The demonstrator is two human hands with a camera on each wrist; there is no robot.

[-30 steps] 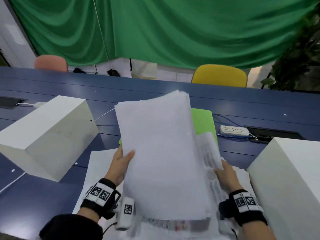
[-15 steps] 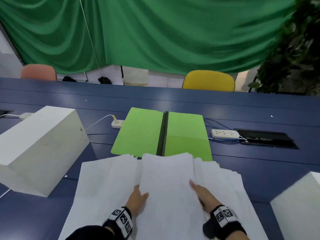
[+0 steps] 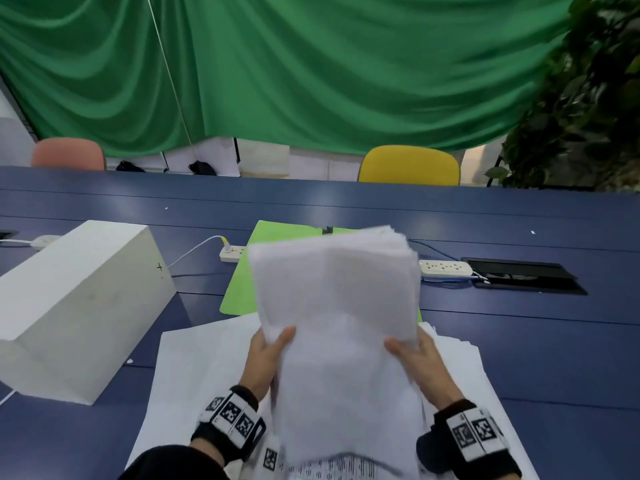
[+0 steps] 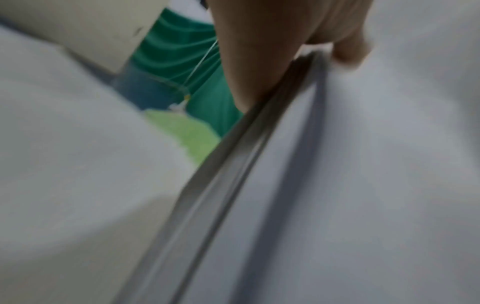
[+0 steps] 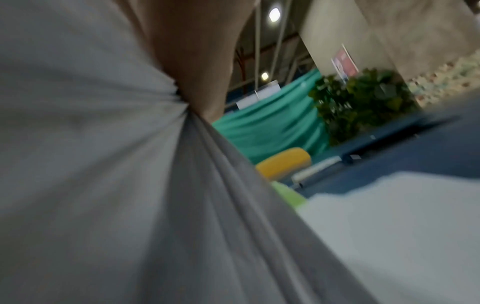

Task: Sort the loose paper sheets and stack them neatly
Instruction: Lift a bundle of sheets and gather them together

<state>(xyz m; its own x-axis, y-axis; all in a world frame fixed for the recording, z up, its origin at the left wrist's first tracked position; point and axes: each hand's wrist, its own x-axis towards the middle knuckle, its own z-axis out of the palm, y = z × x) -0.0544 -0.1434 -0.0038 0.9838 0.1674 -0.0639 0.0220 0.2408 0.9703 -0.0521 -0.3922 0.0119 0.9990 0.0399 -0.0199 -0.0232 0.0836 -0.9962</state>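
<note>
A thick bundle of white paper sheets (image 3: 339, 306) stands tilted up off the blue table, blurred by motion. My left hand (image 3: 268, 351) grips its left edge, thumb on the front face. My right hand (image 3: 414, 355) grips its right edge the same way. The left wrist view shows the bundle's edge (image 4: 233, 164) pinched under my thumb (image 4: 348, 51). In the right wrist view the sheets (image 5: 130, 185) bunch under my right hand's fingers (image 5: 197, 61). More loose sheets (image 3: 197, 368) lie spread on the table beneath, some printed (image 3: 332, 465).
An open green folder (image 3: 242, 289) lies flat just behind the bundle. A white block (image 3: 76, 299) stands at the left. Two power strips (image 3: 445, 268) and a cable hatch (image 3: 523, 275) sit on the blue table (image 3: 519, 341). Chairs and a green curtain stand beyond.
The bundle lay flat on the table half a second ago with both hands pressing on it; now both hands have lifted it upright again by its side edges, covering most of the folder.
</note>
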